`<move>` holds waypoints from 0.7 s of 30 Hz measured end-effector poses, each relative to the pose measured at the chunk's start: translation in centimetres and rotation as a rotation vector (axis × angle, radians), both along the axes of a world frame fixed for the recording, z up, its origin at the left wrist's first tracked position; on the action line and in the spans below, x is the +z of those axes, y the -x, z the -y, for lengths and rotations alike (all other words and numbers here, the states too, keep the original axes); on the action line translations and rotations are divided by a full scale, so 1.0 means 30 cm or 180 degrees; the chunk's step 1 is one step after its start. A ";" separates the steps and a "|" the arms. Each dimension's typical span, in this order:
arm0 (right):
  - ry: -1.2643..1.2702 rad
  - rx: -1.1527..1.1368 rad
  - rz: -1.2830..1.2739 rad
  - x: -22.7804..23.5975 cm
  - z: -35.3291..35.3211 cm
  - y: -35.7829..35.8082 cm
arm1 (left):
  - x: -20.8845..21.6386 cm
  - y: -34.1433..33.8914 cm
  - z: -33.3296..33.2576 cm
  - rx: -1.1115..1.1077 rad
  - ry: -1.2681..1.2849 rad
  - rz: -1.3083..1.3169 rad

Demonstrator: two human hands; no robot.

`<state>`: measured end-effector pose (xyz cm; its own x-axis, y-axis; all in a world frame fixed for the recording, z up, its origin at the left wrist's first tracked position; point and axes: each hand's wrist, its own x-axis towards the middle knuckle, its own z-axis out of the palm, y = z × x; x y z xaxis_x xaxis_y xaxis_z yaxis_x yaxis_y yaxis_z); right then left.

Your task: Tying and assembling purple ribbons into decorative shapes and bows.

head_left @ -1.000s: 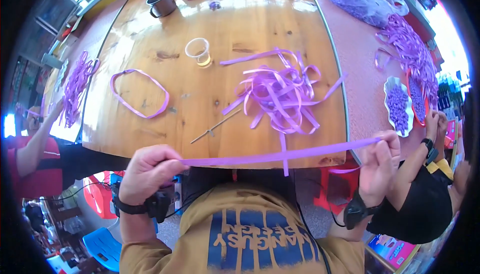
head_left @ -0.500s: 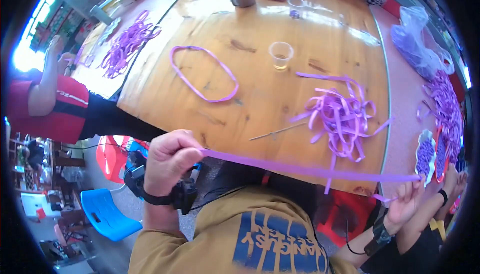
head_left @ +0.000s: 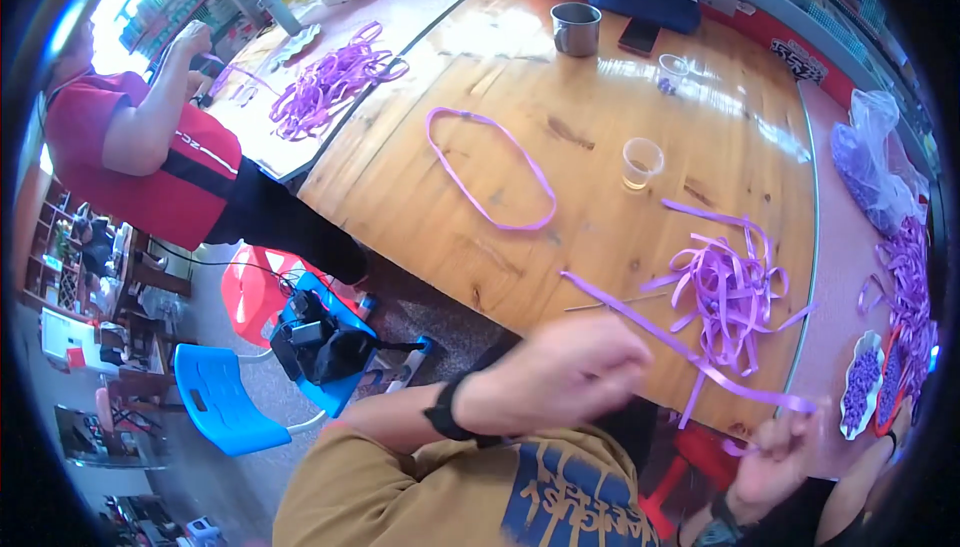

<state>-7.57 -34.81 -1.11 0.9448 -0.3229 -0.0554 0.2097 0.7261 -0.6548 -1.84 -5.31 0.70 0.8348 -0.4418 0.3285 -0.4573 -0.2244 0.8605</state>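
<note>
A long flat purple ribbon (head_left: 650,325) runs slantwise over the near right edge of the wooden table. Its right end is pinched in the fingers of my right hand (head_left: 775,462), beside the table corner. My left hand (head_left: 570,372) hangs in front of the table edge, smeared by motion, and its fingers cannot be read; the ribbon's loose left end lies beyond it. Behind the ribbon is a tangled heap of purple ribbons (head_left: 735,297), with a thin stick (head_left: 610,303) beside it. A closed purple ribbon loop (head_left: 545,187) lies flat on the table's middle.
A clear plastic cup (head_left: 641,162) with some liquid, a metal mug (head_left: 576,30) and a dark phone (head_left: 639,37) stand or lie farther back. At right are a white dish of purple beads (head_left: 860,387) and a plastic bag (head_left: 870,172). A person in red (head_left: 150,157) stands at left.
My left hand has let go of the ribbon and moved right, toward my right hand. The ribbon's freed end rests on the table. The view has shifted, showing more of the person in red.
</note>
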 end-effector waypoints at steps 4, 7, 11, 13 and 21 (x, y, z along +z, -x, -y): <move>-0.0031 0.0398 0.0004 0.049 -0.253 -0.060 | 0.013 0.021 0.167 -0.1458 0.0607 -0.1296; -0.0156 0.0344 -0.0018 0.093 -0.323 -0.105 | -0.004 -0.002 0.175 -0.1201 0.0385 -0.1913; -0.0296 0.0017 0.0044 0.082 -0.312 -0.139 | -0.036 -0.001 0.116 -0.1292 0.0094 -0.2297; -0.0287 -0.0054 -0.0086 0.055 -0.278 -0.142 | -0.039 0.004 0.078 -0.0936 0.0134 -0.2298; 0.0300 -0.0617 0.0039 0.005 -0.221 -0.131 | 0.027 0.016 0.010 0.0213 0.0585 -0.2360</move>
<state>-3.62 -28.18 -0.97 0.8649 -0.5019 -0.0053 0.3479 0.6070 -0.7145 -2.33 -5.60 1.50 0.8884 -0.3750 -0.2648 0.2638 -0.0550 0.9630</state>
